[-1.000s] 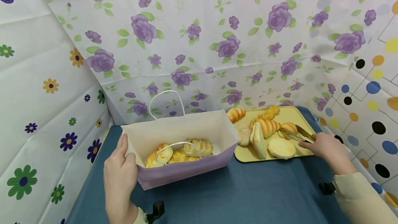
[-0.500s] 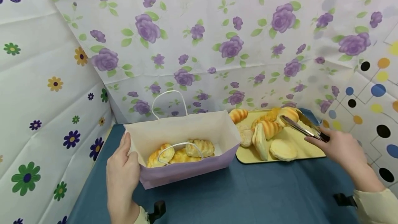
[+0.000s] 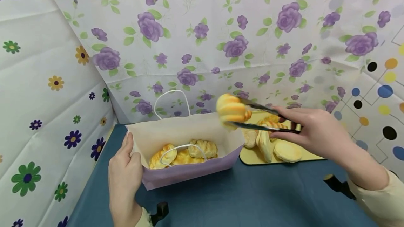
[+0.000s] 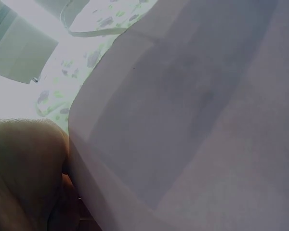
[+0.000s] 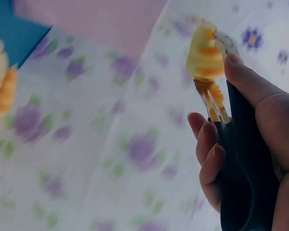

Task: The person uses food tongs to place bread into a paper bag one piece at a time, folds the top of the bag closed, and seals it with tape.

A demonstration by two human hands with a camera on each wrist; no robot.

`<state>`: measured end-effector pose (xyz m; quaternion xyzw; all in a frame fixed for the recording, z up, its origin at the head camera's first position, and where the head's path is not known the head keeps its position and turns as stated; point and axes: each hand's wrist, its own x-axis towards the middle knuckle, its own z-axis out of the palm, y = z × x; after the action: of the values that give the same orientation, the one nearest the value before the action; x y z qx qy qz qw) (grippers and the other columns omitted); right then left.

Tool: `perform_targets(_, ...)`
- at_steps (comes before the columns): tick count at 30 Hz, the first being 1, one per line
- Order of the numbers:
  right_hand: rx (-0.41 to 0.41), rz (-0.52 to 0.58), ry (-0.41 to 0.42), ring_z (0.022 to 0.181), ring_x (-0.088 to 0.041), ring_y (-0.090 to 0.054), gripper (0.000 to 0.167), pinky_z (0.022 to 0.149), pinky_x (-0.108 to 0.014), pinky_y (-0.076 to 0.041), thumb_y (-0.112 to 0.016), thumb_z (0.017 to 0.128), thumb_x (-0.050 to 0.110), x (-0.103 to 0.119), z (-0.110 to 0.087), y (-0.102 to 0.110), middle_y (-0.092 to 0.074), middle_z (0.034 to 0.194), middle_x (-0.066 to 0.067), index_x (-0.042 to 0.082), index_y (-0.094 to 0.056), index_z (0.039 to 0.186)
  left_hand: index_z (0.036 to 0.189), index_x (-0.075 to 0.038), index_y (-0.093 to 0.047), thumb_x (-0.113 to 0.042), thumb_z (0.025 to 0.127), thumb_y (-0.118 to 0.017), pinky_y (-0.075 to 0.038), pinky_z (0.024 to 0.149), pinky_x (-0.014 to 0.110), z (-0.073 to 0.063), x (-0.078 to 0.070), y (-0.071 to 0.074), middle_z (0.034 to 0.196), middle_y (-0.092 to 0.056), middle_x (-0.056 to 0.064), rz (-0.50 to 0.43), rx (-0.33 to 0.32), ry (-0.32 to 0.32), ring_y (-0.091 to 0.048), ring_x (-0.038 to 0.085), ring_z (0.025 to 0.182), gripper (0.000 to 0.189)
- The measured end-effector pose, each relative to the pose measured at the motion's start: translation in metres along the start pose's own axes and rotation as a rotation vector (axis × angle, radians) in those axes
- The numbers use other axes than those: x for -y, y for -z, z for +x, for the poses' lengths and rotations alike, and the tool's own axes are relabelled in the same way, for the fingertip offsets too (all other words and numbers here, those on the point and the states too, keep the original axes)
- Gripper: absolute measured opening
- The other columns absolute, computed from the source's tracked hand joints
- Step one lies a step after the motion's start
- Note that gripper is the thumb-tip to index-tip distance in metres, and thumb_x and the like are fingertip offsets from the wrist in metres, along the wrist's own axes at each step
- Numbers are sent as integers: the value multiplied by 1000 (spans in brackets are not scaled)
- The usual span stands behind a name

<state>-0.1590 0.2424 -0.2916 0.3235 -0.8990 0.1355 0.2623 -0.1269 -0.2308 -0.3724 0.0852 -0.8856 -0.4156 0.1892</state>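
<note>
1. Right hand [image 3: 318,132]: fingers and thumb are curled firmly round some black-handled metal tongs [image 5: 243,159], and their tips are pinching a plump yellow bread roll with orange stripes [image 3: 231,109].
2. That roll's up in the air near the right end of a lavender paper bag with a white inside [image 3: 189,173].
3. Left hand [image 3: 124,174] is touching the bag's left end, index finger pointing up; can't tell how far the other fingers curl.
4. Golden breads [image 3: 184,157] are sitting in the bag, more on the yellow rectangular tray [image 3: 307,155] beside it.
</note>
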Motion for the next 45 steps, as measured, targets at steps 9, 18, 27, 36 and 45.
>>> perform_targets(9,94,-8,269,69,-12,-71,69,53,-28,-50,-79,90,59,40,51,-35,-79,119,-1,19,-71,145,162,-9,-43,-12,106,-38,-34,54,39,2,-2,-2,167,-40,-2,-1,10,-9,-41,30,152,56)
perform_targets(18,353,-77,314,55,-8,-55,66,46,-26,-40,-83,85,62,57,92,-86,-77,94,5,22,-75,137,162,-10,-42,-12,106,-36,-34,56,40,3,-2,0,167,-40,-2,4,-3,-25,-41,32,152,56)
perform_targets(27,485,-81,220,65,-7,-61,72,50,-26,-46,-85,81,66,58,92,-104,-70,91,6,23,-73,138,161,-8,-44,-11,105,-38,-37,64,42,3,-1,1,166,-42,-1,-1,-7,-26,-40,29,152,56)
perform_targets(36,319,81,131,76,-10,-69,78,59,-29,-52,-84,86,59,39,82,-86,-76,127,-2,19,-65,151,161,-8,-44,-10,105,-37,-42,81,47,3,2,4,166,-42,-1,-5,-12,-21,-39,29,153,57)
perform_targets(45,55,259,-113,76,-1,-61,76,61,-26,-51,-92,86,28,-5,7,-63,-73,109,9,18,-61,154,163,-11,-41,-12,106,-36,-39,77,44,2,4,4,167,-40,-3,-1,-3,1,-37,27,154,57)
